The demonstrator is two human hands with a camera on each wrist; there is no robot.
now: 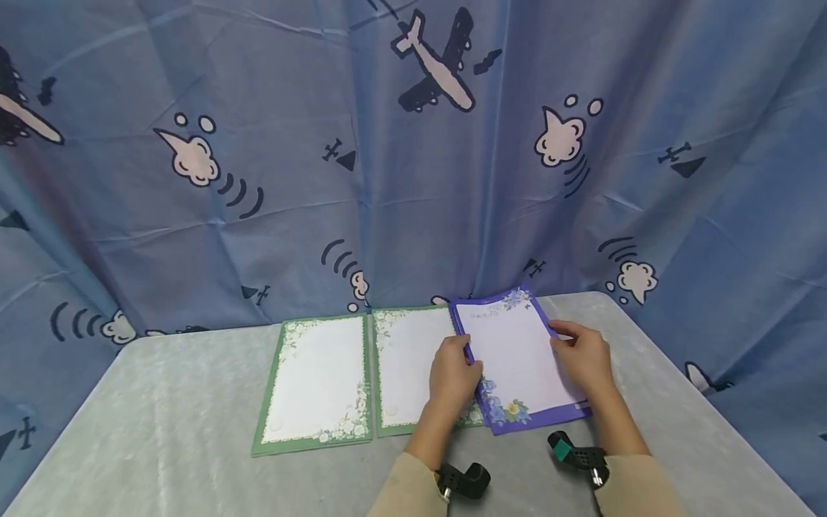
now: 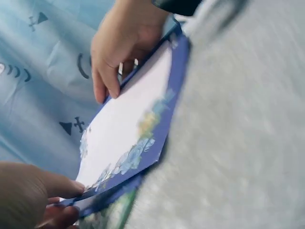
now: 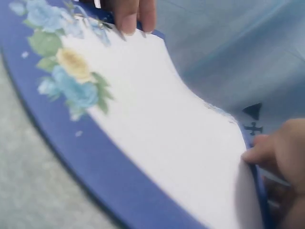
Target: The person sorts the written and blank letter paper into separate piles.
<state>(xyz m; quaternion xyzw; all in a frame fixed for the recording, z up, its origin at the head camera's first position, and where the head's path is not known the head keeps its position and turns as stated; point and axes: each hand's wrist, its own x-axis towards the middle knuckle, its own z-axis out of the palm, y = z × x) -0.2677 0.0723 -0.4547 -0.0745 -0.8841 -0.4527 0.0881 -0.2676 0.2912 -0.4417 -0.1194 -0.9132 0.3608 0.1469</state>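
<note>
A sheet of purple-bordered stationery paper (image 1: pixel 510 352) with blue flowers and one yellow bloom is held up at a slant on the right part of the table. Its left edge is pinched by my left hand (image 1: pixel 452 373), thumb on the face and fingers behind. On the opposite edge, my right hand (image 1: pixel 584 355) grips the paper between thumb and fingers. Another purple layer (image 2: pixel 107 202) shows beneath it in the left wrist view. The sheet's face (image 3: pixel 157 105) bows in the right wrist view. Faint marks run across its top.
Two green-bordered floral sheets (image 1: pixel 316 380) lie side by side to the left; the nearer green one (image 1: pixel 407 366) is partly covered by the purple paper and left hand. A pale grey cloth covers the table (image 1: pixel 181 416). Behind hangs a blue curtain (image 1: pixel 291 179) with airplane prints.
</note>
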